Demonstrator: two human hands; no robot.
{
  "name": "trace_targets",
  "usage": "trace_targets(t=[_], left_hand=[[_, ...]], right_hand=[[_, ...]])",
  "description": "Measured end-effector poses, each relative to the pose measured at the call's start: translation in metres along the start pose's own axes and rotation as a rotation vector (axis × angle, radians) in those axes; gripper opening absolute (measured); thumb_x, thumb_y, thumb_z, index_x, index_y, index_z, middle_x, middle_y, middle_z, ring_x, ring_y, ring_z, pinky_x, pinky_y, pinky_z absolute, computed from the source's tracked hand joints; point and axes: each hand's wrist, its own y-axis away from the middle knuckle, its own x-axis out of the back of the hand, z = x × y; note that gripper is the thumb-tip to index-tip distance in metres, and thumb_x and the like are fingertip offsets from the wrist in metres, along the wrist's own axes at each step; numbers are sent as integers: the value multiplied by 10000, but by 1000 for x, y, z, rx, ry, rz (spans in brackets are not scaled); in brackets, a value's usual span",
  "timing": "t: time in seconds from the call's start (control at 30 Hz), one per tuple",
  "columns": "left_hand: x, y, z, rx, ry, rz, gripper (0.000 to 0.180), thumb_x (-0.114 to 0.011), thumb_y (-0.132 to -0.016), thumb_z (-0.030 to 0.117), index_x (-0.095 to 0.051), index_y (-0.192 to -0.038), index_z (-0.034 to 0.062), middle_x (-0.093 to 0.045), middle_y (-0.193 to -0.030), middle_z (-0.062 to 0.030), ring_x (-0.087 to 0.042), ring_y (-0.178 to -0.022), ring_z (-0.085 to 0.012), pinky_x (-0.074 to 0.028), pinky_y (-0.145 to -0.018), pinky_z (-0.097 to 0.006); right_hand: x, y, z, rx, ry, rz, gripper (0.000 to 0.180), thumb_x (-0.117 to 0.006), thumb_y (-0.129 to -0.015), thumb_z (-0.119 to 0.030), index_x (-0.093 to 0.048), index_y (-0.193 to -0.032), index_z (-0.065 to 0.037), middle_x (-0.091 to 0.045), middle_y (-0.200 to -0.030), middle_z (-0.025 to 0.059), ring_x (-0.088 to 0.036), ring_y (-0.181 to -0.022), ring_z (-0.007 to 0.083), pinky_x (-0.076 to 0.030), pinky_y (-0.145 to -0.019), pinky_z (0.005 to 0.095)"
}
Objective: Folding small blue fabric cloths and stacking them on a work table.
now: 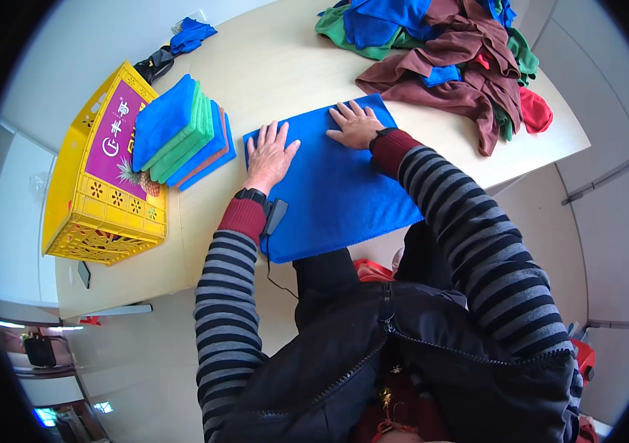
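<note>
A blue cloth (329, 192) lies spread flat on the table in front of me, its near edge reaching over the table's front edge. My left hand (270, 156) rests on its left part, palm down with the fingers spread. Near the cloth's far right corner, my right hand (356, 125) also lies flat with fingers apart. Neither hand holds anything. A small dark device (275, 216) with a cable sits at my left wrist, over the cloth. Left of the cloth stands a stack of folded cloths (185, 136) in blue, green and brown.
A yellow plastic crate (111, 229) with a purple panel stands at the table's left. At the far right is a loose heap of brown, blue, green and red cloths (454, 55). A crumpled blue cloth (192, 35) and a black item (154, 66) lie at the far left.
</note>
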Motion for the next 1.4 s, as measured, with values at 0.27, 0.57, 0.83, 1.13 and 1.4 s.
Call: trace_targets(t=[0.27,0.57,0.83,1.13,1.4], left_hand=[[-15,-4,-36,82,15,37,684,-340,-1026,587,-317,-1569,173,-257,-1635,-139,-193,-1519,-337,-155,-1211,-544],[13,43,-17,33,-50,-37,659,-505,-998,477,-375,-1538,123,-296,-1609,-183,-275,-1483,-358,-195,-1200,-556],[51,177,31,-224,309,21,652,-694,-899,369,-490,-1448,83,-394,-1550,-184,-356,-1436,-376,-268,-1192,-492],[35,226,20,-255,141,165,691,-786,-746,31,-549,-1393,81,-475,-1506,-132,-457,-1382,-337,-402,-1123,-433],[36,234,11,-254,270,290,412,-744,-766,-35,-699,-1163,65,-650,-1292,-131,-604,-1217,-335,-502,-1009,-409]], right_hand=[[-10,3,61,-107,-9,-43,765,-325,-1003,-639,-221,-1601,-174,-181,-1667,122,-129,-1543,344,-154,-1223,547],[-3,47,113,-62,-536,87,674,-492,-1003,-528,-395,-1529,-118,-405,-1551,159,-385,-1429,322,-340,-1156,453],[12,150,25,42,-1044,89,598,-557,-1012,-456,-488,-1458,-64,-534,-1439,177,-503,-1336,297,-380,-1131,396],[-31,230,23,382,-225,233,701,-691,-929,-329,-377,-1533,-161,-362,-1586,139,-317,-1479,337,-277,-1212,477],[-36,249,55,301,-291,356,650,-706,-802,35,-556,-1407,-152,-515,-1480,120,-430,-1416,331,-409,-1150,437]])
